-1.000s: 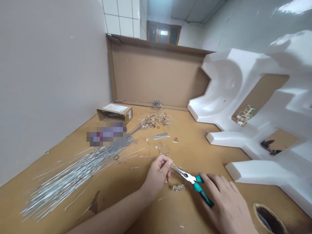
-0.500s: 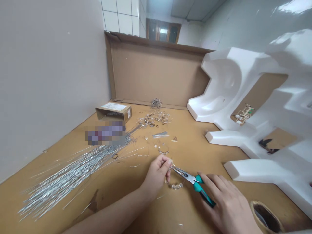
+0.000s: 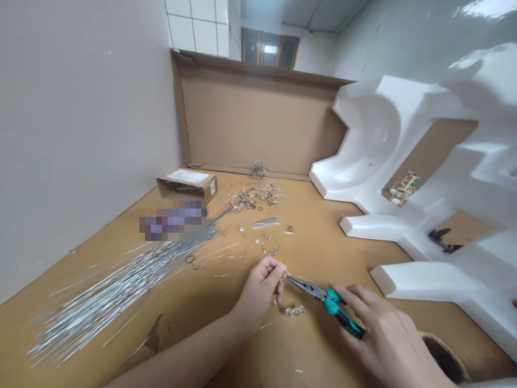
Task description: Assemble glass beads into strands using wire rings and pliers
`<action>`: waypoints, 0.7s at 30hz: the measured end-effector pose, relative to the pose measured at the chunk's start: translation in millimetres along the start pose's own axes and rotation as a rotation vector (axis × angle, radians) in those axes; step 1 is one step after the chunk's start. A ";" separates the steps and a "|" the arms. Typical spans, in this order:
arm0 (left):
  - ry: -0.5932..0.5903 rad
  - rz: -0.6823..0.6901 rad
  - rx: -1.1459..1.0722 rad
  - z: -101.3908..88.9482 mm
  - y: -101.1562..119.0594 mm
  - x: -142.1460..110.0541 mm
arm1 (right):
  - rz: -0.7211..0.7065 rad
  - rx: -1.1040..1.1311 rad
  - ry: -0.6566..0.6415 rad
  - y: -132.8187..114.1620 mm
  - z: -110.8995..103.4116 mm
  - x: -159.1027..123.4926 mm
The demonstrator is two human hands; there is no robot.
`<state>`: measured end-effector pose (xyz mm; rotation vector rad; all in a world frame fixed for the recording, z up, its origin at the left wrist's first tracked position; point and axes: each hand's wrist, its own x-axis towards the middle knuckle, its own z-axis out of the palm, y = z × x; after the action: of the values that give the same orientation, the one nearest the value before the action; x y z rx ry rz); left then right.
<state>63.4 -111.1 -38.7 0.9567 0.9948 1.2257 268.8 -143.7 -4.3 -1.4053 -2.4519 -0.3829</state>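
Observation:
My left hand [image 3: 264,283] pinches a thin wire between thumb and fingertips, and a short end of it sticks up past them. Below the fingers hangs a curve of this beaded wire [image 3: 295,311] with several clear round beads. In my right hand [image 3: 382,331] are long-nose pliers [image 3: 319,292] with teal and black handles. Their jaw tips point left and lie right by the left fingertips, near the wire end. Whether the tips grip the wire I cannot tell. Just beyond the hands, another beaded wire loop [image 3: 276,252] lies on the table [image 3: 323,248] among loose clear beads.
A large bundle of straight wires [image 3: 117,293] lies at left, near an open small cardboard box [image 3: 188,186]. Finished-looking beaded pieces and dark rings [image 3: 256,196] are heaped toward the back. White foam packing [image 3: 375,231] borders the right side. A tape roll [image 3: 444,358] sits front right.
The pliers have shifted slightly right, and their handles have come closer together. My left hand stays almost in place; the hanging beads have moved a little to the right.

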 end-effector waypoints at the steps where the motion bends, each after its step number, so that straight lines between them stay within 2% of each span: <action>1: 0.006 -0.004 -0.005 0.3 0.2 -0.2 | 0.006 -0.004 -0.002 -0.3 0.3 0.4; 7: 0.055 0.002 -0.001 1.6 -0.9 -1.4 | 0.022 -0.065 0.065 -10.3 4.9 -1.7; 16: 0.104 0.056 0.044 4.6 -1.3 -6.7 | -0.053 -0.157 0.118 -21.2 3.9 -6.9; 21: 0.088 0.058 0.016 4.5 1.6 -6.7 | -0.073 -0.156 0.166 -24.0 -0.9 -4.5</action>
<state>66.7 -117.8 -35.3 0.9566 1.0534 1.3192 250.3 -159.3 -7.2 -1.2878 -2.3854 -0.6921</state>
